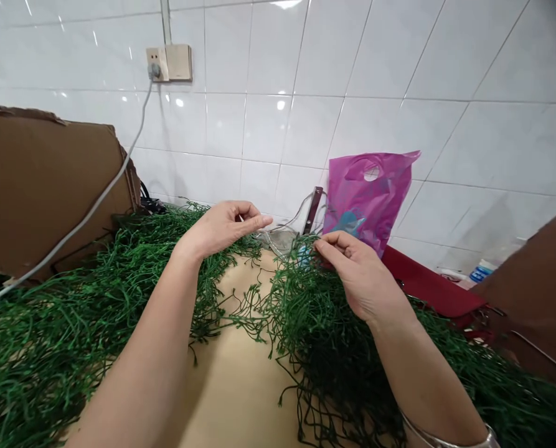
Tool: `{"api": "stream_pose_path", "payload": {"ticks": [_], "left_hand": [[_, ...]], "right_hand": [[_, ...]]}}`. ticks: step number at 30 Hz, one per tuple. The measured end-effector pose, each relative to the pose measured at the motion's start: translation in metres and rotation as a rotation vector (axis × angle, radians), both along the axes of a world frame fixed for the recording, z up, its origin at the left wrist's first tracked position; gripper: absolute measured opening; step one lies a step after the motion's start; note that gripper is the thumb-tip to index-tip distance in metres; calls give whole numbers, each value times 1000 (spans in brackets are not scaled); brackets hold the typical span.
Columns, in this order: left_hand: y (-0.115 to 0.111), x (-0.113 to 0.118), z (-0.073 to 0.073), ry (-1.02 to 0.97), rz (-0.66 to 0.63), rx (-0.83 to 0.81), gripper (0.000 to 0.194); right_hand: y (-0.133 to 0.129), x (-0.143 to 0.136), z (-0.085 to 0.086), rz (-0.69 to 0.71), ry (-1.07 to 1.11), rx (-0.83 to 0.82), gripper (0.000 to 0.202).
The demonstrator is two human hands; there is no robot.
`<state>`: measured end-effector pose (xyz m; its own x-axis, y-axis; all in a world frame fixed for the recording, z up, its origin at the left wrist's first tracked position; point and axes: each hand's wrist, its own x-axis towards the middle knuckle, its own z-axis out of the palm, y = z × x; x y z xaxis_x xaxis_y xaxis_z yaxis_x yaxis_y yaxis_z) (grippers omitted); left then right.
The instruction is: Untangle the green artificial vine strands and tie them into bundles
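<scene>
My left hand (224,227) is raised over the left heap of green artificial stems (137,267), its thumb and forefinger drawn close together; whether anything thin is between them cannot be made out. My right hand (347,264) pinches the top of a bunch of green stems (306,298), which hangs and spreads below its fingertips. Loose strands stretch between the two heaps across the tan tabletop (231,386). A bracelet shows on my right wrist.
Behind my right hand stands a pink plastic bag (371,193), with a red bag (436,286) beside it. A cardboard box (48,186) is at the left, crossed by a grey cable (100,199) from a wall socket (157,64). White tiles rise behind.
</scene>
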<state>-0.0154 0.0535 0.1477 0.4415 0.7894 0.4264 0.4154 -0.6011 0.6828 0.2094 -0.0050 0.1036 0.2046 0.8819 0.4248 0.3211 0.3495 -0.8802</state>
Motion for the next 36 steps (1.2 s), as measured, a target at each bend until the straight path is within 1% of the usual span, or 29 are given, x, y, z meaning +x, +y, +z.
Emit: {"api": "stream_pose_path", "payload": {"ticks": [2, 5, 7, 9, 11, 13, 15, 16, 18, 20, 21, 23, 24, 26, 27, 28, 29, 30, 32, 34, 35, 36], "left_hand": [[-5, 4, 2, -6, -10, 24, 37], [-12, 15, 1, 67, -157, -16, 42], [-12, 20, -1, 175, -228, -38, 34], [-8, 20, -3, 277, -220, -20, 23], [-3, 16, -4, 282, -116, 46, 21], [2, 10, -4, 180, 69, 121, 23], [4, 3, -3, 26, 280, 182, 23], [4, 1, -2, -41, 367, 205, 22], [4, -2, -1, -124, 466, 229, 22], [4, -2, -1, -149, 467, 215, 21], [5, -1, -2, -162, 440, 198, 21], [6, 3, -3, -233, 360, 163, 18], [7, 6, -3, -292, 306, 141, 16], [9, 10, -4, -445, 178, 67, 13], [10, 12, -4, -536, 128, 19, 12], [11, 13, -3, -633, 98, -25, 12], [12, 13, -3, -729, 96, -56, 12], [13, 11, -1, -821, 122, -61, 11], [12, 7, 2, -962, 221, 13, 9], [11, 0, 5, -1017, 306, 116, 8], [9, -2, 6, -1007, 320, 142, 8], [8, -4, 6, -970, 308, 140, 8]], "right_hand": [[0, -6, -2, 53, 26, -7, 29], [-1, -16, -5, 102, 66, -2, 29], [-1, -21, -6, 121, 87, -2, 29], [-1, -23, -8, 141, 111, -11, 31], [-1, -26, -11, 190, 134, -60, 37], [-1, -31, -16, 294, 128, -160, 41], [0, -41, -26, 413, 95, -267, 38], [0, -48, -33, 451, 79, -298, 34], [0, -65, -50, 483, 56, -324, 31], [-2, -84, -67, 513, 23, -343, 27], [-5, -92, -75, 539, -1, -358, 25], [-12, -106, -87, 622, -46, -386, 29], [-16, -111, -90, 652, -116, -372, 28], [-23, -118, -93, 640, -360, -297, 15], [-25, -120, -94, 607, -496, -253, 17], [-27, -121, -95, 566, -616, -217, 24], [-29, -122, -95, 529, -702, -196, 29], [-30, -123, -96, 510, -743, -194, 29], [-30, -122, -97, 517, -796, -199, 23], [-31, -117, -92, 550, -851, -204, 15], [-31, -113, -86, 578, -872, -207, 12], [-33, -107, -77, 607, -890, -212, 10]]}}
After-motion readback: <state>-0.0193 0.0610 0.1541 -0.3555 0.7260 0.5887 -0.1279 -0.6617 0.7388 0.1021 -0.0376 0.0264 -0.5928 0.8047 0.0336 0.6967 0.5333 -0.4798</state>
